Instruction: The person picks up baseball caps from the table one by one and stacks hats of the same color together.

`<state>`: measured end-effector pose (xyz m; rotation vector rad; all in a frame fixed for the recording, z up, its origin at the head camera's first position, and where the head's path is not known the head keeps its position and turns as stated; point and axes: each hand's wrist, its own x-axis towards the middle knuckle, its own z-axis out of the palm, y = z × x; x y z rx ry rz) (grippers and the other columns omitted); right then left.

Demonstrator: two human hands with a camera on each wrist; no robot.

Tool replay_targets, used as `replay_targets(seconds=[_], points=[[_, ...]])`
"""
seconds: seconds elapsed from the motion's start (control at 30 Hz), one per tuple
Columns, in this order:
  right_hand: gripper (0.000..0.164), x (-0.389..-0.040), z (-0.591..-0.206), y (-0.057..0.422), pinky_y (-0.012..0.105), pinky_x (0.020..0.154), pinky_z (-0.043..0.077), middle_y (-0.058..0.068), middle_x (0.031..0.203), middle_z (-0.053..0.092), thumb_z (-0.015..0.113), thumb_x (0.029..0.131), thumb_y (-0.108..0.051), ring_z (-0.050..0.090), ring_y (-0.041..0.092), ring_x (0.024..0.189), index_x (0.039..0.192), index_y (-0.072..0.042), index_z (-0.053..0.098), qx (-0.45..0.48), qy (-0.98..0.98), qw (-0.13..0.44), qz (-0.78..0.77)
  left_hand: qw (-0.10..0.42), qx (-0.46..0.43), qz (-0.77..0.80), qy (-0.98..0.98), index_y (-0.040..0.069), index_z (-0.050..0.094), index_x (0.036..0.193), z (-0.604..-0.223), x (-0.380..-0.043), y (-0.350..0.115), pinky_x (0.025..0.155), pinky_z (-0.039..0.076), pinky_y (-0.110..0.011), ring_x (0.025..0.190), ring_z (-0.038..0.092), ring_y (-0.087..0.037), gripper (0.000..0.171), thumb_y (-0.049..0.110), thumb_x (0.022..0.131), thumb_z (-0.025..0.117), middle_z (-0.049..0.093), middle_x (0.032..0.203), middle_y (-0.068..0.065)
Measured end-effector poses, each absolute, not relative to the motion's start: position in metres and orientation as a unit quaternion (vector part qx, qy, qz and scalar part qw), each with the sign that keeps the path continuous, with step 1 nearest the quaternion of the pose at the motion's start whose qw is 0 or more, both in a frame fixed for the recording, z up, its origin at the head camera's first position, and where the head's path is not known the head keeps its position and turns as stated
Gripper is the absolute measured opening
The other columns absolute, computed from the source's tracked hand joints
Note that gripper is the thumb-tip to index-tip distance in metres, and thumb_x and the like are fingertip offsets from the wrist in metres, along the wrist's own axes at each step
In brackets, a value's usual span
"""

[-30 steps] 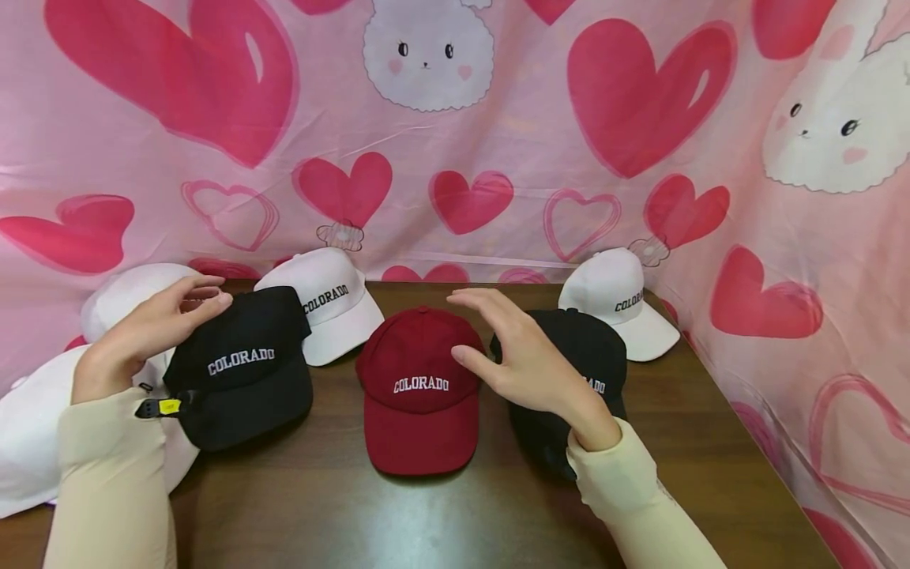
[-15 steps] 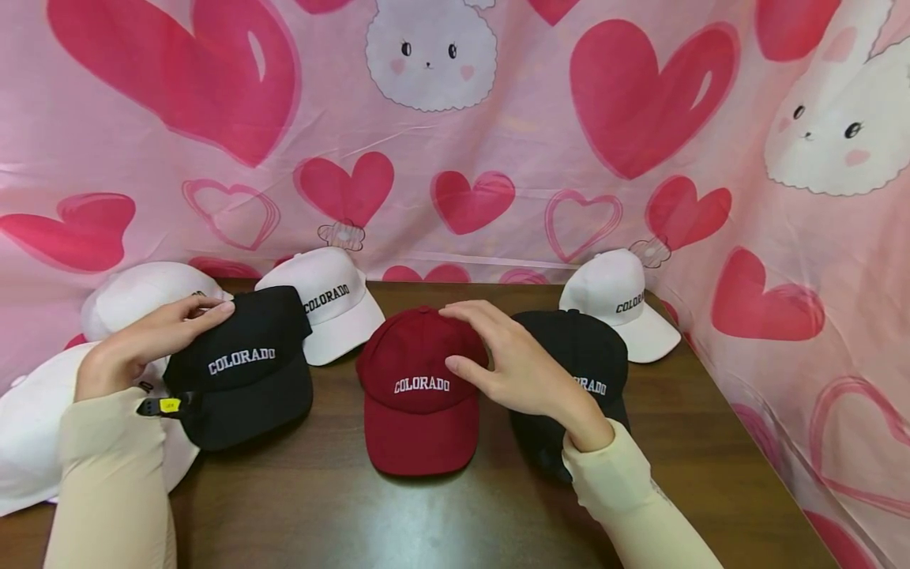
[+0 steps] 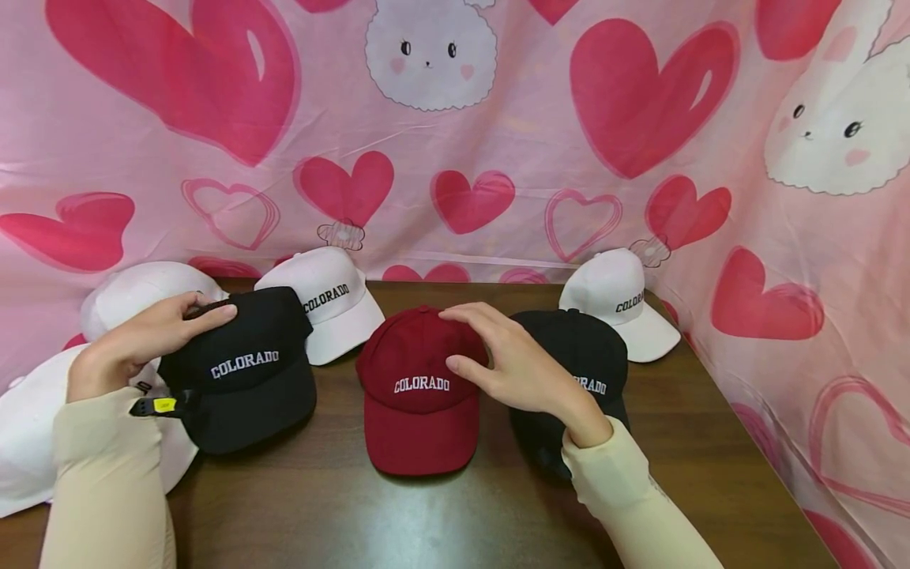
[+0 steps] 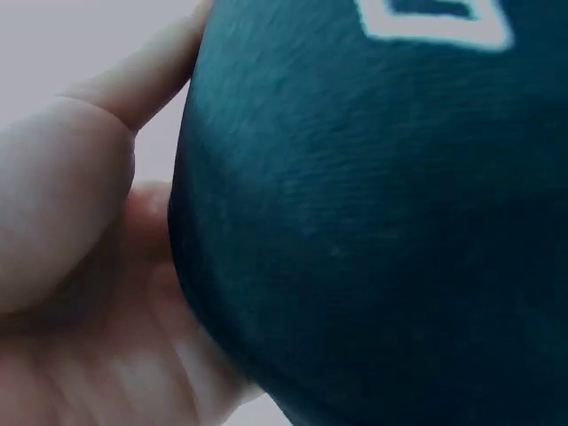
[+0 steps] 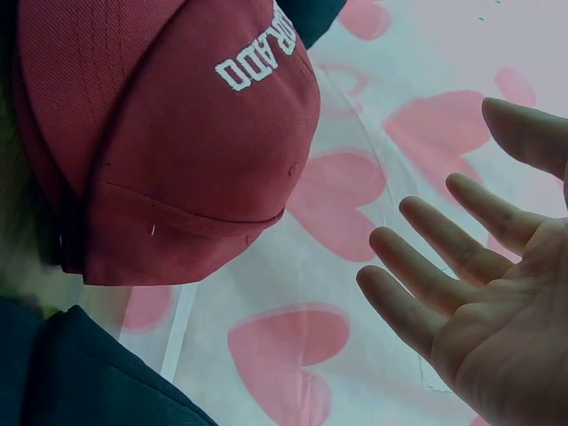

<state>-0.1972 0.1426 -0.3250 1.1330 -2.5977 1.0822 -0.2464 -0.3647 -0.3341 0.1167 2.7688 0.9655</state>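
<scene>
My left hand [image 3: 145, 336] grips a black baseball cap [image 3: 245, 399] by the left side of its crown, thumb on the front panel. COLORADO is stitched across that cap in white. In the left wrist view the thumb and palm lie along the edge of the black cap [image 4: 355, 222], the other fingers mostly hidden behind it. At the middle stands a red baseball cap [image 3: 421, 435] with its brim toward me. My right hand [image 3: 526, 367] overlaps the red cap's right side. In the right wrist view its spread fingers are apart from the red cap [image 5: 213, 151], holding nothing.
A second black cap [image 3: 576, 336] stands right of the red one, partly behind my right hand. White caps stand at back right [image 3: 604, 288], back centre [image 3: 313, 276] and along the left [image 3: 35, 419]. A pink heart-print cloth [image 3: 512, 118] hangs behind the brown table [image 3: 320, 514].
My left hand has closed onto the black cap's crown, and the cap has shifted slightly. The right hand has moved a little left over the red cap, then stayed there.
</scene>
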Motion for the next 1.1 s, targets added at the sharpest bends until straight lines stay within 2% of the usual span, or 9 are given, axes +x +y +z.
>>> replay_targets(seconds=[0.13,0.27,0.37,0.5,0.6,0.7,0.93,1.1], points=[[0.057,-0.198,-0.324,0.144,0.047,0.107,0.053,0.0,0.148,0.056,0.078,0.098,-0.022,0.057,0.026,0.133,0.15,-0.016,0.055,0.372,-0.856,0.058,0.354,0.082,0.053,0.341,0.935,0.005,0.051,0.127,-0.329,-0.243,-0.36,0.077,0.051,-0.024,0.099,0.058,-0.012,0.048,0.046,0.106,0.061,0.065,0.108,-0.005],[0.056,-0.199,-0.323,0.146,0.044,0.11,0.051,0.001,0.147,0.057,0.077,0.099,-0.025,0.057,0.024,0.133,0.15,-0.017,0.055,0.371,-0.858,0.064,0.349,0.06,0.07,0.371,0.924,0.008,0.055,0.126,-0.321,-0.24,-0.352,0.078,0.053,-0.022,0.091,0.065,-0.01,0.037,0.037,0.106,0.066,0.071,0.1,0.003],[0.056,-0.199,-0.322,0.148,0.045,0.111,0.05,0.001,0.146,0.058,0.076,0.099,-0.026,0.057,0.025,0.133,0.15,-0.017,0.055,0.37,-0.859,0.068,0.348,0.047,0.08,0.378,0.921,0.01,0.059,0.128,-0.313,-0.236,-0.345,0.08,0.052,-0.019,0.094,0.065,-0.009,0.035,0.035,0.105,0.068,0.072,0.102,0.006],[0.056,-0.199,-0.32,0.15,0.046,0.111,0.05,0.0,0.146,0.058,0.076,0.099,-0.026,0.057,0.023,0.133,0.15,-0.017,0.055,0.369,-0.859,0.073,0.347,0.03,0.096,0.369,0.924,0.013,0.064,0.122,-0.301,-0.229,-0.332,0.078,0.05,-0.02,0.097,0.061,-0.01,0.03,0.036,0.103,0.071,0.07,0.097,0.001],[0.056,-0.199,-0.319,0.151,0.045,0.11,0.05,0.0,0.146,0.058,0.076,0.099,-0.027,0.056,0.018,0.133,0.15,-0.017,0.056,0.368,-0.859,0.074,0.348,0.015,0.107,0.368,0.924,0.015,0.067,0.113,-0.293,-0.223,-0.322,0.074,0.049,-0.024,0.088,0.062,-0.017,0.024,0.036,0.102,0.072,0.067,0.085,-0.006],[0.055,-0.199,-0.318,0.151,0.045,0.109,0.051,0.0,0.147,0.059,0.076,0.1,-0.027,0.056,0.016,0.133,0.15,-0.016,0.056,0.368,-0.857,0.074,0.352,-0.004,0.112,0.372,0.921,0.017,0.068,0.108,-0.285,-0.217,-0.311,0.07,0.047,-0.026,0.08,0.061,-0.019,0.02,0.034,0.101,0.074,0.063,0.077,-0.007],[0.054,-0.198,-0.319,0.15,0.046,0.108,0.052,-0.001,0.146,0.059,0.076,0.1,-0.027,0.056,0.014,0.132,0.149,-0.016,0.057,0.366,-0.854,0.087,0.359,-0.022,0.128,0.401,0.907,0.019,0.073,0.112,-0.268,-0.2,-0.283,0.073,0.05,-0.024,0.081,0.064,-0.018,0.017,0.029,0.099,0.078,0.07,0.084,-0.004],[0.055,-0.196,-0.318,0.149,0.045,0.11,0.05,-0.002,0.146,0.06,0.076,0.099,-0.027,0.056,0.013,0.134,0.15,-0.017,0.057,0.364,-0.85,0.105,0.365,-0.038,0.159,0.437,0.884,0.015,0.074,0.115,-0.262,-0.188,-0.267,0.075,0.053,-0.022,0.083,0.068,-0.018,0.018,0.014,0.098,0.078,0.074,0.09,-0.003]])
